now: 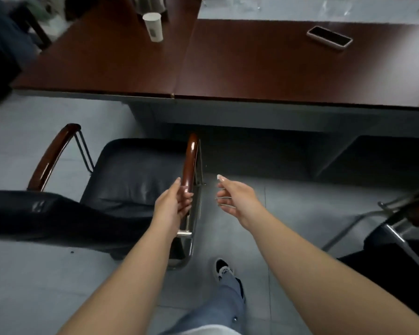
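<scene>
Closing the left grip (173, 204) around the near armrest (191, 160) of a black leather armchair (136, 172), curling the fingers over the glossy brown wood toward its rear end and laying the thumb along its left side. Holding the right grip (235, 199) just to the right of that armrest, apart from it, with fingers loosely bent and nothing in them. Standing on the grey tiled floor (288, 213) behind the armrest, planting a black-and-white sneaker (223, 268) just behind and to the right of it, near the chrome frame (191, 228) under it. Facing, beyond the armrest, a reddish-brown counter (252, 68) bearing a white paper cup (153, 26) far beyond and slightly left of the armrest, and a phone in a pale case (329, 38) far beyond and well to its right. Catching part of a second chair (411, 213) well to the right of the armrest.
</scene>
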The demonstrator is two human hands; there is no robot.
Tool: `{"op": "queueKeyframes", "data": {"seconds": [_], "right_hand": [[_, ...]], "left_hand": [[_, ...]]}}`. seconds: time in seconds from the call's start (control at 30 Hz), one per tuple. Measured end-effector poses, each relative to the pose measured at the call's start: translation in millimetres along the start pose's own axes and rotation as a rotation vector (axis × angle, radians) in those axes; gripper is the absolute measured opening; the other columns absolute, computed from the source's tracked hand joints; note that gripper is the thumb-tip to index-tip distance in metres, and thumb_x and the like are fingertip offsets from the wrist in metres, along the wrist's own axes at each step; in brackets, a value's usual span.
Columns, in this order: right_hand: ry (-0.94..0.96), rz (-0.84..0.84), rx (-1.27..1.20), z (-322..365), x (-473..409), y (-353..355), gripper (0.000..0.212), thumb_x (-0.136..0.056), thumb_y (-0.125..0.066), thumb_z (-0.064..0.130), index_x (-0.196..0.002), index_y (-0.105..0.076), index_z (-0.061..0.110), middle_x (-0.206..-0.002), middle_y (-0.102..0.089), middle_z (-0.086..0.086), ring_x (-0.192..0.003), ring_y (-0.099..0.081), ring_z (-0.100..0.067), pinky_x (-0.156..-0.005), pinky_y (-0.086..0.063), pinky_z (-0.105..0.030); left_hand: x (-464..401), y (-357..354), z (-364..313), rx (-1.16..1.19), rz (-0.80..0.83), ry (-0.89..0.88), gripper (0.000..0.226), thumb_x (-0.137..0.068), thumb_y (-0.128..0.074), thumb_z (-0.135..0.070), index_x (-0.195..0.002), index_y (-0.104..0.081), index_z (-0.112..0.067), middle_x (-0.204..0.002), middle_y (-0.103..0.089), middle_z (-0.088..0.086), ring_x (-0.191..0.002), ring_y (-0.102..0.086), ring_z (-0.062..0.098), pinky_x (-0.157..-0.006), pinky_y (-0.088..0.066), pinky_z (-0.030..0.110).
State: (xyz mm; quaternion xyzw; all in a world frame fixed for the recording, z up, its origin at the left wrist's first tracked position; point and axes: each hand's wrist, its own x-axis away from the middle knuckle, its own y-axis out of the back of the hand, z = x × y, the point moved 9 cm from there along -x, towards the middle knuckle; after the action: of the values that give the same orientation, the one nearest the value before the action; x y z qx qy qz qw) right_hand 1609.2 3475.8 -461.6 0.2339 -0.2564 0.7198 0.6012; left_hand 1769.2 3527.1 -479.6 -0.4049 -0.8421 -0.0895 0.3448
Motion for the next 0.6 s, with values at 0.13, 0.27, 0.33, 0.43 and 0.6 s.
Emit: {"op": "queueKeyframes", "data": {"seconds": [0.13, 0.27, 0.33, 0.43, 0.6], "right_hand": [[-0.083, 0.059, 0.171, 20.2, -32.6, -5.2, 0.025, -0.091, -0.056, 0.039, -0.081, -0.061, 0.016, -0.071, -0.058, 0.0, -0.065, -0.056, -0.011, -0.071, -0.05, -0.024], [-0.074, 0.061, 0.25, 63.6, -67.6, -3.0, 0.025, -0.091, -0.057, 0.038, -0.086, -0.061, 0.013, -0.071, -0.057, 0.0, -0.065, -0.055, -0.011, -0.069, -0.05, -0.022], [-0.099, 0.089, 0.279, 71.8, -84.8, -9.9, 0.025, -0.092, -0.056, 0.036, -0.089, -0.061, 0.012, -0.07, -0.057, 0.0, -0.063, -0.054, -0.01, -0.07, -0.049, -0.022], [-0.147, 0.176, 0.356, 64.3, -114.0, -30.6, 0.018, -0.092, -0.056, 0.03, -0.084, -0.059, 0.015, -0.07, -0.056, 0.002, -0.06, -0.051, -0.007, -0.063, -0.045, -0.019], [-0.263, 0.207, 0.418, 27.7, -181.0, -61.8, 0.023, -0.089, -0.06, 0.034, -0.099, -0.059, 0.013, -0.083, -0.059, 0.001, -0.07, -0.053, -0.01, -0.058, -0.046, -0.017]], "left_hand": [[-41.5, -2.3, -5.1, -0.05, -0.08, 0.048, 0.026, -0.092, -0.054, -0.034, -0.08, -0.06, -0.012, -0.066, -0.057, 0.002, -0.06, -0.052, 0.012, -0.063, -0.045, 0.023], [-75.9, -7.0, -22.2, -0.045, -0.14, 0.037, 0.028, -0.092, -0.053, -0.035, -0.078, -0.059, -0.012, -0.069, -0.057, 0.003, -0.059, -0.051, 0.012, -0.058, -0.042, 0.023], [-90.6, -1.9, -24.1, -0.073, -0.179, 0.051, 0.029, -0.092, -0.054, -0.036, -0.076, -0.058, -0.013, -0.07, -0.058, 0.004, -0.056, -0.051, 0.01, -0.056, -0.039, 0.022], [-113.9, 10.6, -9.0, -0.217, -0.197, 0.115, 0.034, -0.089, -0.057, -0.042, -0.077, -0.06, -0.01, -0.075, -0.057, 0.008, -0.05, -0.047, 0.011, -0.053, -0.034, 0.022], [-151.8, 29.5, 17.6, -0.397, -0.234, 0.222, 0.047, -0.085, -0.056, -0.052, -0.107, -0.062, -0.011, -0.106, -0.055, 0.001, -0.097, -0.053, 0.016, -0.084, -0.04, 0.027]]}}
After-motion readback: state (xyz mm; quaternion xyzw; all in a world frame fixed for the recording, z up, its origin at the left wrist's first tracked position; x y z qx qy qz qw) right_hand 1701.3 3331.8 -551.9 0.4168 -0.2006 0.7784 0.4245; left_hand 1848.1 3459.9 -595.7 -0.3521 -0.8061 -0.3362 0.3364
